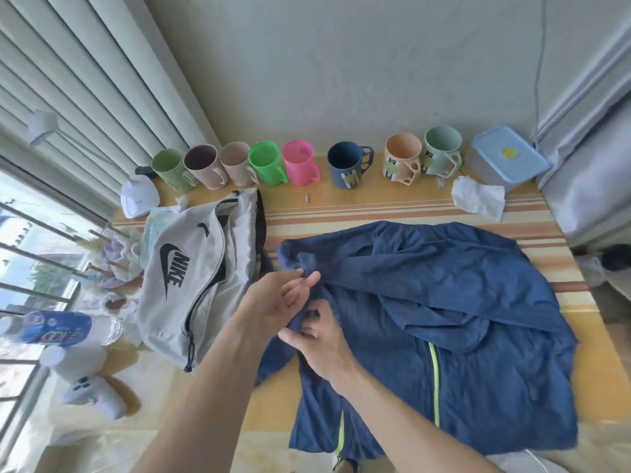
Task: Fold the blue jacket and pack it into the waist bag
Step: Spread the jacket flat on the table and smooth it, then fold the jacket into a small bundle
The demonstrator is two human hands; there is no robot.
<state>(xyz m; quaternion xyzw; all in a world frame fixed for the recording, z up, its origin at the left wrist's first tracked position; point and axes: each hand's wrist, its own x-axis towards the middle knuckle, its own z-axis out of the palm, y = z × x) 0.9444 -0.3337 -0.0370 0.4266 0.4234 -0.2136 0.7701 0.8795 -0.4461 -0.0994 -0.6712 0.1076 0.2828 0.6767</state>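
— On the striped orange-and-cream surface (375, 206), how much of the job can be counted as done?

— Very little, it is judged. The thin, crinkled navy-blue jacket with neon-yellow zip lines (444, 302) is spread loosely over the right half, one sleeve thrown across the body, creases everywhere; no neat fold is seen. Nothing has been packed.

— And the bag?

— The pale grey fabric waist bag with a black printed logo (191, 268) is laid just left of the jacket, limp and flat, its long dark zip run open (the inside is not shown).

— How is the cloth held?

— At the jacket's left edge. A bunched sleeve end is pinched by the left hand (276, 302), its grip closed on the fabric with fingertips together. A fold just below is pressed and gathered by the right hand (324, 346), fingers curled into the cloth.

— What is left?

— Sleeves tucked, body folded small, then stuffed in. Slippery, light material is expected to spring open.
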